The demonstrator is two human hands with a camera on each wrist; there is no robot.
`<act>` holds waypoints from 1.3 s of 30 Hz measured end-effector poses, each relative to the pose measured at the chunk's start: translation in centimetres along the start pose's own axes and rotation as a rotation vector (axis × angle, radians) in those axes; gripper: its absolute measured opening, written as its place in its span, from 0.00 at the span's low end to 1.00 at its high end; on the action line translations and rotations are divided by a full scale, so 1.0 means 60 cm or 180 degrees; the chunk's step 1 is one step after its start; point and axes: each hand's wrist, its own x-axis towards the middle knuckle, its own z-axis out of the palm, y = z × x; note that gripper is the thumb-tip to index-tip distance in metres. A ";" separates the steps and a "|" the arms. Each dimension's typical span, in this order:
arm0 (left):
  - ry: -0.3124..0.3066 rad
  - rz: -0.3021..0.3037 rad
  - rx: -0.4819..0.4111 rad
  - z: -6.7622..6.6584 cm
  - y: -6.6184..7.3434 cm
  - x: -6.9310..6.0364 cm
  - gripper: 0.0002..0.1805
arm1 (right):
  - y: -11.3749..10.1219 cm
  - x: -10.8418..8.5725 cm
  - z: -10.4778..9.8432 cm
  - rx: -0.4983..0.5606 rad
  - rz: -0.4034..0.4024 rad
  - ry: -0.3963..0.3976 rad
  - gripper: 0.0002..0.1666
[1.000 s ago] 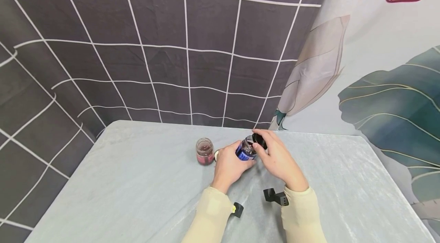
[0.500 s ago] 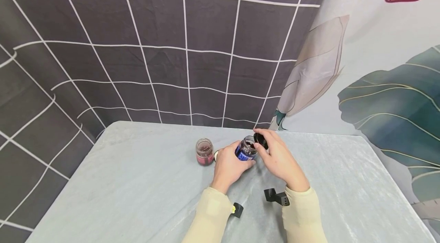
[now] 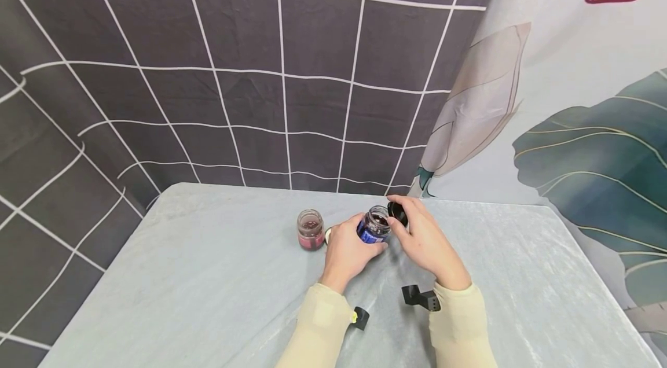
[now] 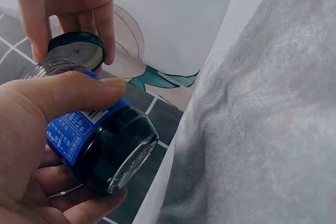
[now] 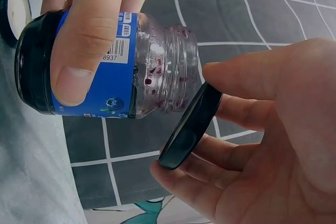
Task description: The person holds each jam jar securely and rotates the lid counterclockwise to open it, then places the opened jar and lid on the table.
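Note:
My left hand point(image 3: 348, 253) grips a glass jar point(image 5: 97, 69) with a blue label and dark contents, its threaded mouth uncovered. Dark red specks cling inside the clear neck. In the right wrist view, my right hand point(image 5: 262, 129) holds a black lid point(image 5: 191, 127) by its rim, tilted beside the jar's mouth. The lid's pale inner face shows in the left wrist view. From the head, the lid stands just right of the jar opening, and the right hand point(image 3: 429, 243) covers part of it.
A second open glass jar point(image 3: 310, 230) with red contents stands left of my left hand. Another lid point(image 5: 17, 14), pale inside, lies beside it, mostly hidden from the head by that hand. A grey cloth covers the table point(image 3: 208, 275); a dark gridded curtain point(image 3: 234, 96) hangs behind.
My right hand has shifted slightly right with the lid, so more of the jar's mouth shows. The left hand and its jar stay nearly still.

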 end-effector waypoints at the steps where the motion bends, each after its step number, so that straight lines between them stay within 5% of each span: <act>1: 0.0003 0.0002 -0.0003 0.000 0.000 0.000 0.29 | 0.000 0.000 0.000 0.0000 0.0005 -0.0001 0.25; 39: 0.0009 0.0016 -0.0017 0.004 0.000 -0.002 0.29 | 0.016 -0.004 -0.010 0.0079 -0.0017 0.0056 0.25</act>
